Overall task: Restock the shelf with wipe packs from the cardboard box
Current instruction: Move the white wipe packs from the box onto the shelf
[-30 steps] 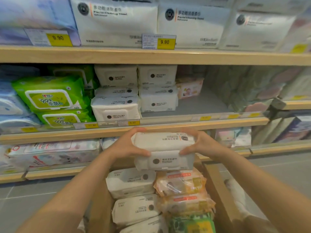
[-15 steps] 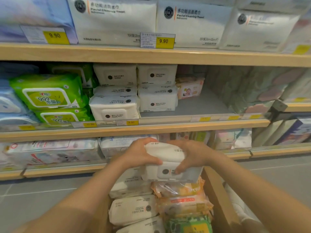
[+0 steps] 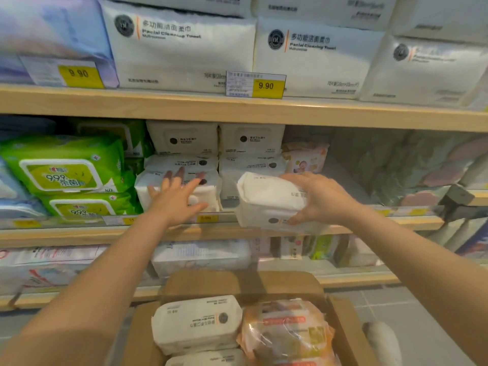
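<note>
At the bottom centre the box holds white and orange packs lying flat. Above it, right of centre, the right hand clasps a white pack at the shelf edge, long axis roughly left-right, tilted. The left hand, fingers spread, presses a shelved pack.

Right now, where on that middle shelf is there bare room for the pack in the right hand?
Bare shelf lies right of the white wipe stacks, before the small peach pack. Left is crowded: green packs, then white stacks under the left hand.
</note>
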The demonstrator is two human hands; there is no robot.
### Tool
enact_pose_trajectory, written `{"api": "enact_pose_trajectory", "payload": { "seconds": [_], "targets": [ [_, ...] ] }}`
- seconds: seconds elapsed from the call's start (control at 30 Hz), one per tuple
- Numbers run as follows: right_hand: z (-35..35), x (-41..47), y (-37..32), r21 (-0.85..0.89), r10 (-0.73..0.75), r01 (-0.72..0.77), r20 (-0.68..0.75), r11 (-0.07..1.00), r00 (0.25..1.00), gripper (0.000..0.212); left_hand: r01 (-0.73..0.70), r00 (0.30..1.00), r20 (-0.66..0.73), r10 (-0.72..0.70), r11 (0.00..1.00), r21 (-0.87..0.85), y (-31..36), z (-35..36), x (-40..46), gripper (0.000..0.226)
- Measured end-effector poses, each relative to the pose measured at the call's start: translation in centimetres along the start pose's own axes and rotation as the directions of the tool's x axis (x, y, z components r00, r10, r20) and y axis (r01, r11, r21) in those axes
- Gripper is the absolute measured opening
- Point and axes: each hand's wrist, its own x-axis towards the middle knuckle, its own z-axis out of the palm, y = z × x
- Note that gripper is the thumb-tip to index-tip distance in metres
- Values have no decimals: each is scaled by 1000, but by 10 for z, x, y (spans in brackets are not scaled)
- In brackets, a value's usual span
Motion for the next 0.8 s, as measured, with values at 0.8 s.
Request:
{"api": "enact_pose_trajectory", "payload": {
  "seconds": [0.8],
  "targets": [
    [63, 91, -13, -124, -83, 81, -16, 989, 996, 71, -25, 971, -233, 50, 994, 109, -6, 42, 3, 100]
  ]
}}
